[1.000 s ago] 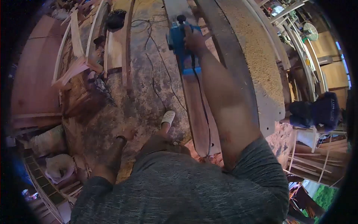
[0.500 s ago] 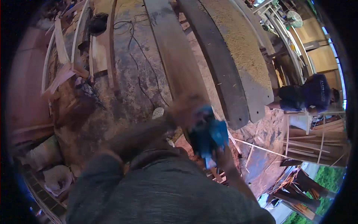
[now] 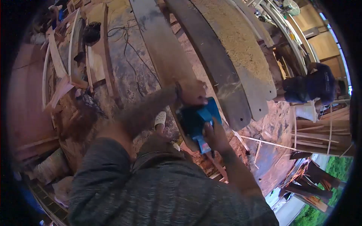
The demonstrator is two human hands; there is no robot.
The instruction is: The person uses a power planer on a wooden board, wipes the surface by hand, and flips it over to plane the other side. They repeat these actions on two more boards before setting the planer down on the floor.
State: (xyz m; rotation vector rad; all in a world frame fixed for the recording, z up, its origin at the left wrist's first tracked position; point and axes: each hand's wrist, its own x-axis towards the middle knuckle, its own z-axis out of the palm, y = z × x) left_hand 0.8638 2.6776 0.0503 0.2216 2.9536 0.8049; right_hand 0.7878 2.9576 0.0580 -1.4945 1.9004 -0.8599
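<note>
A long wooden plank (image 3: 162,49) runs away from my body. On its near end sits a teal power tool (image 3: 198,118), shaped like an electric planer or belt sander. My left hand (image 3: 192,92) grips the front of the tool, partly hiding that part. Behind it, my right hand (image 3: 217,137) is wrapped around the rear handle. The tool's underside against the wood is hidden.
Right of the plank lie a dark board (image 3: 217,64) and a wider board strewn with sawdust (image 3: 241,49). A cable (image 3: 128,49) trails over the floor at left. A person (image 3: 315,84) bends at far right. Scrap timber (image 3: 309,184) is heaped below.
The tool and both hands have moved a little forward and left along the plank, and are less blurred. The whole view has shifted slightly. Both hands keep their hold.
</note>
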